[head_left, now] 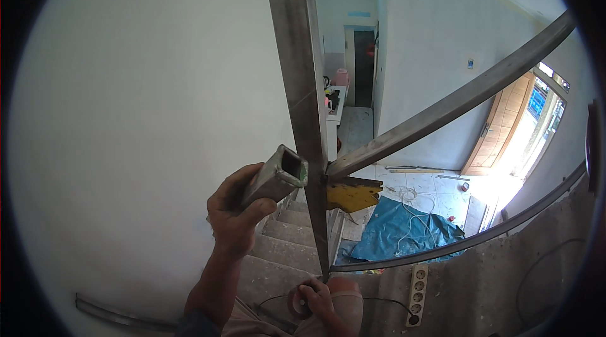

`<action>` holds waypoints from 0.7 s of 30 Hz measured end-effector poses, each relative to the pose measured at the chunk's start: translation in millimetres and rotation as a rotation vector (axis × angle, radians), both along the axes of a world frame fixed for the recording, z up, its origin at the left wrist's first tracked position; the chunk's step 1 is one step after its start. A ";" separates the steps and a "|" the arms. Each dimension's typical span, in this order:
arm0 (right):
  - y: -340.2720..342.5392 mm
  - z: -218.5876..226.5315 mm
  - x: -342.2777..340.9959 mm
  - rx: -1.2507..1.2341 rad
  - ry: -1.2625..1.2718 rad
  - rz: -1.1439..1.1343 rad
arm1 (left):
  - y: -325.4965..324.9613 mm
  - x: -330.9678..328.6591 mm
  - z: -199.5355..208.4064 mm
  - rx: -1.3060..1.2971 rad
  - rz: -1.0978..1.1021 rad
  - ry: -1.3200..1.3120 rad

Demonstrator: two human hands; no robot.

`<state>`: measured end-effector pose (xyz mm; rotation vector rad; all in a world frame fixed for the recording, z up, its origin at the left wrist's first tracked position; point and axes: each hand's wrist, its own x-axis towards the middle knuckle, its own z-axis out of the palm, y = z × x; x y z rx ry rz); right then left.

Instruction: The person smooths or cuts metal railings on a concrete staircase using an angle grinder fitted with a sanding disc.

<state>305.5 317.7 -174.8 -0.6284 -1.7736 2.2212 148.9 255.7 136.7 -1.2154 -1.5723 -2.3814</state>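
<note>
My left hand [237,207] is closed around a short square metal tube [268,179], its hollow end tilted up. The tube's end is right beside a tall steel post [300,78]; I cannot tell whether they touch. A sloping steel rail [442,106] meets the post from the right. Just under that joint sits a yellow notched plate [353,194]. Low at my lap, my right hand [317,299] grips what looks like an angle grinder [298,303] with a reddish disc. Much of its body is hidden by the hand.
Concrete stairs [287,236] descend beyond the post. A power strip [416,296] with a plugged-in cord lies on the right. A curved lower rail [467,245] crosses above a blue tarp [404,230] on the floor below. A loose metal bar [120,320] lies lower left.
</note>
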 end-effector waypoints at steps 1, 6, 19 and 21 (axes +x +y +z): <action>1.2 -2.3 -0.5 0.004 0.000 0.004 | 5.2 0.4 3.5 0.001 -0.037 0.035; 9.3 -5.1 0.0 0.025 0.011 -0.043 | 36.0 -8.1 14.1 0.028 -0.034 0.079; 24.4 -3.3 14.9 -0.035 0.020 -0.091 | 38.6 -5.9 13.4 0.029 -0.126 -0.111; 40.3 3.0 15.4 0.032 0.078 -0.071 | 40.0 -5.2 16.3 0.024 -0.141 -0.132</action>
